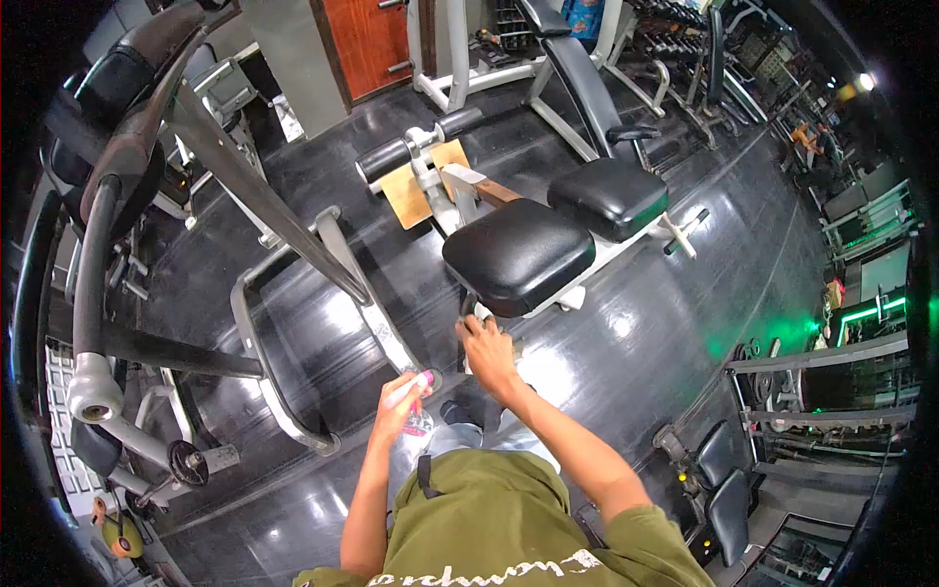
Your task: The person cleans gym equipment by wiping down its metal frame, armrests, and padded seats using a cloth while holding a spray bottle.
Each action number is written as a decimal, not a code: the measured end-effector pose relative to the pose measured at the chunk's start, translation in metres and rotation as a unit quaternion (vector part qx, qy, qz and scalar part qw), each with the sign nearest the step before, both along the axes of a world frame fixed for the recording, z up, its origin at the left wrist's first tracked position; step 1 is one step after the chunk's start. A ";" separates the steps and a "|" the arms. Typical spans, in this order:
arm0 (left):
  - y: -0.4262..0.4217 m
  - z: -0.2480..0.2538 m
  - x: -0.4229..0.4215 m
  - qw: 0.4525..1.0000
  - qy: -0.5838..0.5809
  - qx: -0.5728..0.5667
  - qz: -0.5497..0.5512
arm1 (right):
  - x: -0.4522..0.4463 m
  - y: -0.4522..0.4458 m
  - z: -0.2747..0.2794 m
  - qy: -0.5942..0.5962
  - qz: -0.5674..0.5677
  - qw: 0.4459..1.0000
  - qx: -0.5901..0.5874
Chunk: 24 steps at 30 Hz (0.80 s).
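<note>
My left hand (391, 409) is wrapped round a spray bottle (419, 423) with a white and pink spray head and a clear lower part. It is in front of my body, above the dark floor. My right hand (487, 354) reaches forward to just below the near edge of a black padded seat (518, 256). Its fingers are curled, and I cannot make out what is in them. Behind that seat is a second black pad (608, 199) on the same white-framed bench.
A large machine frame with a thick lever arm (264, 196) rises on the left. Foam rollers (384, 159) and a wooden plate (405, 196) are at the bench's far end. Racks of dumbbells (670, 44) stand at the back right. A black padded machine (729, 514) is low right.
</note>
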<state>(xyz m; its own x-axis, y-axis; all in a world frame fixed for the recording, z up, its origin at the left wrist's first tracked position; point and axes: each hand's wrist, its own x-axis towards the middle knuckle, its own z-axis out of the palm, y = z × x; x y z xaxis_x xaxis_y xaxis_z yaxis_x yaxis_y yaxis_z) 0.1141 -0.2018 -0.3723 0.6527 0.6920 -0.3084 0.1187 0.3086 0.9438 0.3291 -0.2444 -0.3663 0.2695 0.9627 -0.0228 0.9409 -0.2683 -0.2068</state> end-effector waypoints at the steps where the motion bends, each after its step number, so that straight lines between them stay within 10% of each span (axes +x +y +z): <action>1: 0.000 0.000 -0.001 1.000 -0.001 0.002 -0.001 | -0.001 -0.009 0.000 -0.030 0.046 0.998 -0.020; 10: -0.004 0.002 -0.020 0.999 0.030 0.012 0.042 | 0.002 0.046 0.004 -0.110 0.192 0.975 0.032; 16: -0.009 0.010 -0.033 0.997 0.030 0.027 0.073 | -0.015 0.094 -0.038 -0.352 0.157 0.902 -0.192; 24: -0.014 0.014 -0.046 0.991 0.045 0.024 0.121 | 0.006 0.047 -0.024 -0.290 0.236 0.914 -0.157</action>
